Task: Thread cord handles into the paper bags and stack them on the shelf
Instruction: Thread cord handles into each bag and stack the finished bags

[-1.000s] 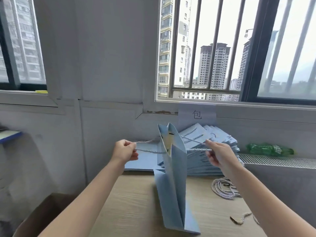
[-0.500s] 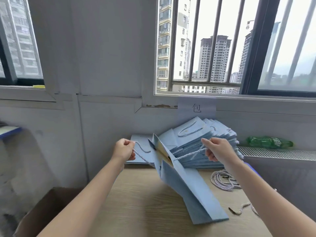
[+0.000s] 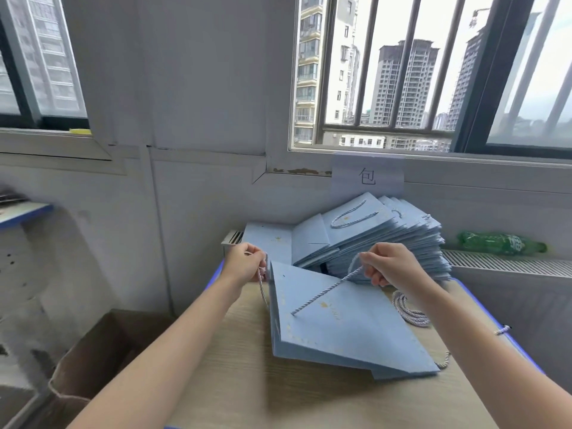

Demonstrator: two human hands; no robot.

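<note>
Lying flat on the pale wooden tabletop (image 3: 247,382), a light-blue folded paper bag (image 3: 346,332) sits with its open edge toward the left and its bottom fold near the right. The left hand (image 3: 244,266) is at the bag's far left corner, fingers curled tight round a twisted white-and-blue cord (image 3: 322,297) that drops from the fist down past the bag's edge. The right hand (image 3: 391,264) pinches another stretch of cord between thumb and curled fingers; from there it runs taut down to a hole in the bag's upper face. Behind the hands, against the far wall, a slumped stack of light-blue paper bags with cord handles (image 3: 383,239) leans rightward. A loose coil of spare cords (image 3: 408,311) lies right of the bag. A green plastic bottle (image 3: 498,243) rests on the white radiator (image 3: 510,264) at far right. A brown cardboard box (image 3: 93,360) stands on the floor, near left.
</note>
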